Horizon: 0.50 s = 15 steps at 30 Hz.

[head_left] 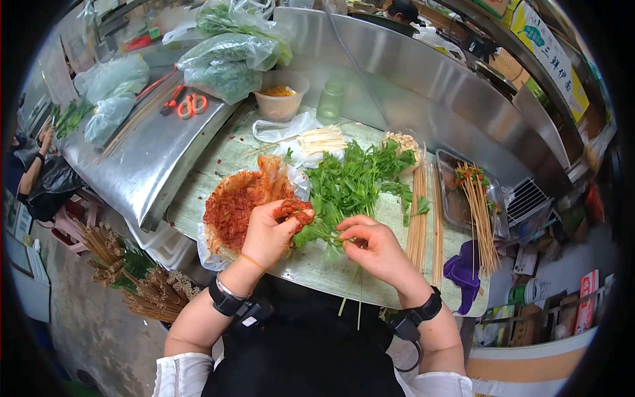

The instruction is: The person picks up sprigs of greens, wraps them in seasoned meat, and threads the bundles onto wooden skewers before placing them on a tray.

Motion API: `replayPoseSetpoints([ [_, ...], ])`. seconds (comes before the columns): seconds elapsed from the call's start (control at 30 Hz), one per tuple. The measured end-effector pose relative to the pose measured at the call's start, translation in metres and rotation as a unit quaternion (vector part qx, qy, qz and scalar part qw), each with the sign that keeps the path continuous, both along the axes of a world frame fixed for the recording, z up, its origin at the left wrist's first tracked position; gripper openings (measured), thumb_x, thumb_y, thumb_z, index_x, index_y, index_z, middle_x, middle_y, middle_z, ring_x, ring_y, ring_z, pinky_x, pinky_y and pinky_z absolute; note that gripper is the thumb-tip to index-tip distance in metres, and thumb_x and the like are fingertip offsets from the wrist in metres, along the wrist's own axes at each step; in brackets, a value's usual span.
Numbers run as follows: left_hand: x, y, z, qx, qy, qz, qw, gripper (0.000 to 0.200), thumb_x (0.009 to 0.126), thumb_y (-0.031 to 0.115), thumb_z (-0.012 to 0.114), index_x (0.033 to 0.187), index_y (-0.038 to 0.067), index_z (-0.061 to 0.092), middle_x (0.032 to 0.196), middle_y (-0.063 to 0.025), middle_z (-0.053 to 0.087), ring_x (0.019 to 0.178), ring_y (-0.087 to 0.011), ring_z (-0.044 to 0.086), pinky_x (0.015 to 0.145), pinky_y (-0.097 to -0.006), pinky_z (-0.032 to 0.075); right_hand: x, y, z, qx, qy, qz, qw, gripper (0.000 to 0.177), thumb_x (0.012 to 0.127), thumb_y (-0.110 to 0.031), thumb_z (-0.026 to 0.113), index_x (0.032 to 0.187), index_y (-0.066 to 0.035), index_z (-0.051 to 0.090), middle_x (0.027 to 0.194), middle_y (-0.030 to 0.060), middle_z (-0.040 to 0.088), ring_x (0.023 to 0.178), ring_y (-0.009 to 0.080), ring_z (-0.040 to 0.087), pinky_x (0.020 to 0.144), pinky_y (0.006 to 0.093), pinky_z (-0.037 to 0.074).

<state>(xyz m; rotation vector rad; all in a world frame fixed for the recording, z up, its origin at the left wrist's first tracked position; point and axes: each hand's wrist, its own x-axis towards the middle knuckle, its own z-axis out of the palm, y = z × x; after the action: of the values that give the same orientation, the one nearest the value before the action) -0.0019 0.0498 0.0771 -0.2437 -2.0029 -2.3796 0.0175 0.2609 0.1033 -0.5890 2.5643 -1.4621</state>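
Note:
My left hand (268, 231) pinches a small folded piece coated in red chili sauce (301, 213), in front of a heap of red-sauced leaves (228, 205) that look like spicy cabbage. My right hand (376, 248) is closed on thin green herb stems (334, 237), whose ends hang past the table's front edge. Behind both hands spreads a pile of leafy green herbs (350, 175). A bunch of pale enoki mushrooms (322, 139) lies on white plastic behind the herbs. Loose wooden skewers (417, 221) lie right of my right hand.
On the right, a clear tray (450, 205) bears filled skewers (479, 205), with a purple cloth (463, 272) nearer me. A tub (281, 99) and green glass (331, 100) stand at the back. Orange-handled scissors (192, 106) and bagged greens (228, 63) are back left. Another person's arm (33, 169) shows far left.

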Motion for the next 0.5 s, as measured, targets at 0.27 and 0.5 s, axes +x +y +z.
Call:
replayPoseSetpoints([
  [0.27,0.004,-0.005,0.010,-0.089,0.012,-0.043,0.995,0.008,0.080,0.005,0.065,0.085,-0.001,0.066,0.072,0.0015,0.062,0.065,-0.0021,0.051,0.057,-0.0200,0.043,-0.018,-0.014,0.031,-0.075,-0.110,0.082,0.988,0.039,0.071,-0.009,0.074,0.106,-0.002,0.060,0.089,-0.0004,0.047,0.062,0.0029,0.043,0.057,0.0165,0.037],
  [0.5,0.010,-0.012,0.009,-0.109,0.058,0.005,0.992,0.009,0.078,0.006,0.066,0.083,-0.001,0.065,0.068,0.0003,0.061,0.062,-0.0034,0.051,0.055,-0.0215,0.043,-0.015,-0.032,0.020,-0.020,-0.028,0.041,0.999,0.016,0.076,-0.001,0.067,0.088,0.003,0.057,0.082,0.0026,0.051,0.072,0.0085,0.057,0.062,0.0200,0.045],
])
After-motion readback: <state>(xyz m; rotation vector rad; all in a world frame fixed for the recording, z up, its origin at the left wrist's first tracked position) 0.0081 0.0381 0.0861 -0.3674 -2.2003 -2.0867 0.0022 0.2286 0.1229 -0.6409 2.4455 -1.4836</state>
